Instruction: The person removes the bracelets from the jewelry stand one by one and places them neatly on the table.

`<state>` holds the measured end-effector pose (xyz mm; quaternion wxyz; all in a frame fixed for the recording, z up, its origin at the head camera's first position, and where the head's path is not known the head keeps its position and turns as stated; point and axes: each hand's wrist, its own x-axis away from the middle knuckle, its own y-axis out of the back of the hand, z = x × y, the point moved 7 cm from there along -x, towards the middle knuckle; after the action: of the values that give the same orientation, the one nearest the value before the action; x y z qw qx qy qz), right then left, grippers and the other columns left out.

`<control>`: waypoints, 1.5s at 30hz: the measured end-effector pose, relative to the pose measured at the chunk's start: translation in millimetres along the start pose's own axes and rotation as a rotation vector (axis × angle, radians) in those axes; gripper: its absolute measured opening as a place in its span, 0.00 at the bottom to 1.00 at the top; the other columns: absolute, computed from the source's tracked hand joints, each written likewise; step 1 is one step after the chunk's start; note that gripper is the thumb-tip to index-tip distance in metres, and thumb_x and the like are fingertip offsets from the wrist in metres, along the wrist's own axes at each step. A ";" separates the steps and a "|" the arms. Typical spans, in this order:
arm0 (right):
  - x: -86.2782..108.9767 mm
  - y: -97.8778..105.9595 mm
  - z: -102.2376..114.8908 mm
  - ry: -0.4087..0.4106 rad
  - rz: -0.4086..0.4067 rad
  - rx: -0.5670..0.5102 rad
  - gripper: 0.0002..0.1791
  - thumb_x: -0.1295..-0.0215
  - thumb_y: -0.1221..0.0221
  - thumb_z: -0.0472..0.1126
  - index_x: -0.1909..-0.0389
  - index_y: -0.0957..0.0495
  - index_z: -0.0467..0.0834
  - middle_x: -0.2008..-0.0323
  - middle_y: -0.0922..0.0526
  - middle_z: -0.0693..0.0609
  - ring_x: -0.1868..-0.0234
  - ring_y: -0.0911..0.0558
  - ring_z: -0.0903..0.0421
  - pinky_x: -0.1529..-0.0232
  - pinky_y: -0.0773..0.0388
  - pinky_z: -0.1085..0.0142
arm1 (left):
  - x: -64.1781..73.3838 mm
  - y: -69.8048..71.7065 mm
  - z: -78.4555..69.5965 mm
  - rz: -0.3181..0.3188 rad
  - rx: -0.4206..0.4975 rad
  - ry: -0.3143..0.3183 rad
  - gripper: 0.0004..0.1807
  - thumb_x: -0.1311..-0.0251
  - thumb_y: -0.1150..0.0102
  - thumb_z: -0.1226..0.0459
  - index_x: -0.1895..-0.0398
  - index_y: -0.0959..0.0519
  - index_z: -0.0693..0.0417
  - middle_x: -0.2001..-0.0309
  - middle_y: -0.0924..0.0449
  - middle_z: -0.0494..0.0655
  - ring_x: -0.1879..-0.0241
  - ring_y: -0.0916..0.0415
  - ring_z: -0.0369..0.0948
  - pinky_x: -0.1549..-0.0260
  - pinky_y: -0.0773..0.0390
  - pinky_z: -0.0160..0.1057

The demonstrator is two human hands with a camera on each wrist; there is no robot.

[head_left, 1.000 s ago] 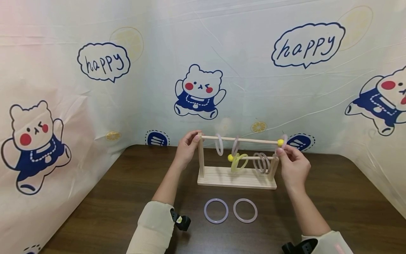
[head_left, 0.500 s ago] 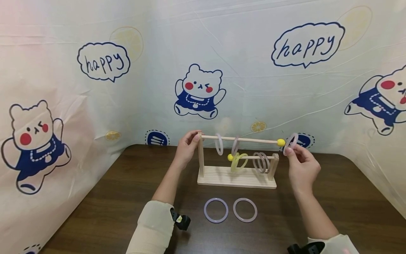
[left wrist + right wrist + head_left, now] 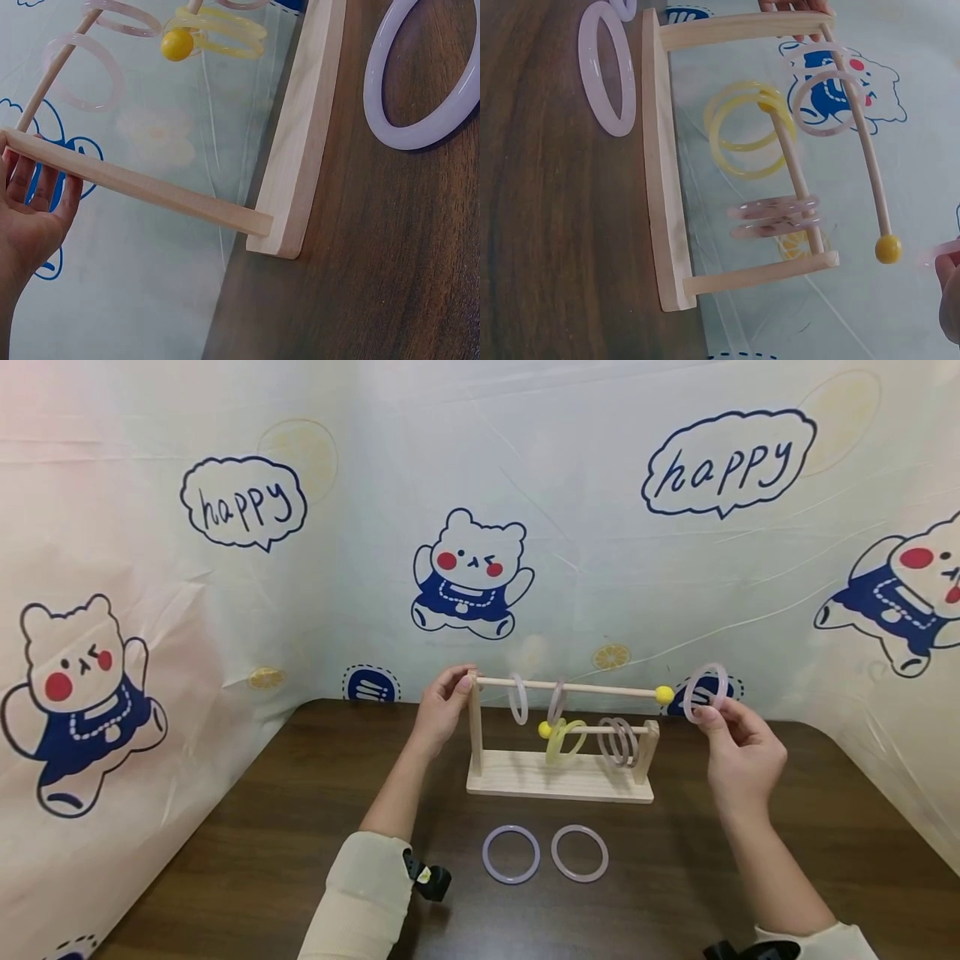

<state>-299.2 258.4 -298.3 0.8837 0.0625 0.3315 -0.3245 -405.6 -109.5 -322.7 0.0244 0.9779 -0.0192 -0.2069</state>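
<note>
My left hand point(image 3: 441, 710) pinches the top of the tall left post of a wooden bangle stand point(image 3: 558, 787), fingers behind the post. Out past the yellow ball end point(image 3: 664, 695) of the upper rod, my right hand point(image 3: 744, 764) pinches a pale pink bangle point(image 3: 718, 681) between thumb and fingers, apart from the ball. Two pale bangles point(image 3: 557, 703) hang on the upper rod. The lower rod carries yellow bangles point(image 3: 742, 171) near its ball end and several brownish-pink bangles point(image 3: 776, 225) near the short right post.
On the dark wood table point(image 3: 300, 860), in front of the stand, lie a purple bangle point(image 3: 487, 870) and a pale pink bangle point(image 3: 557, 866) side by side. A printed curtain point(image 3: 360, 568) stands behind the table and along its sides.
My right hand has moved right with the pale pink bangle, from the upper rod's ball end to well beside it. The bangle now faces forward more. My left hand and the stand stay put.
</note>
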 end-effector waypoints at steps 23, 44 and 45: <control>3.7 -1.9 -7.9 -0.227 0.053 -0.471 0.10 0.45 0.40 0.24 0.61 0.23 0.24 0.75 0.17 0.46 0.75 0.18 0.58 0.69 0.22 0.70 | 0.0 0.0 0.8 -0.005 -0.001 0.010 0.18 0.32 0.53 0.62 0.44 0.29 0.64 0.51 0.23 0.55 0.52 0.26 0.48 0.54 0.28 0.40; 17.3 -22.0 -30.3 -0.645 0.392 -0.872 0.07 0.38 0.45 0.28 0.65 0.18 0.32 0.71 0.17 0.42 0.69 0.16 0.53 0.65 0.22 0.64 | 0.1 0.0 0.4 -0.009 0.002 0.009 0.16 0.32 0.53 0.62 0.46 0.27 0.61 0.52 0.23 0.55 0.52 0.26 0.49 0.55 0.27 0.39; 18.0 -22.5 -31.0 -0.657 0.399 -0.883 0.07 0.38 0.46 0.27 0.65 0.18 0.32 0.70 0.17 0.41 0.68 0.16 0.53 0.65 0.22 0.64 | 0.1 -0.1 0.2 -0.009 0.000 0.008 0.16 0.32 0.53 0.63 0.46 0.27 0.61 0.52 0.23 0.55 0.52 0.26 0.49 0.55 0.27 0.39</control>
<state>-319.7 241.2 -331.1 0.9265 -0.3544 0.1258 0.0146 -405.6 -109.4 -323.0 0.0236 0.9788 -0.0148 -0.2030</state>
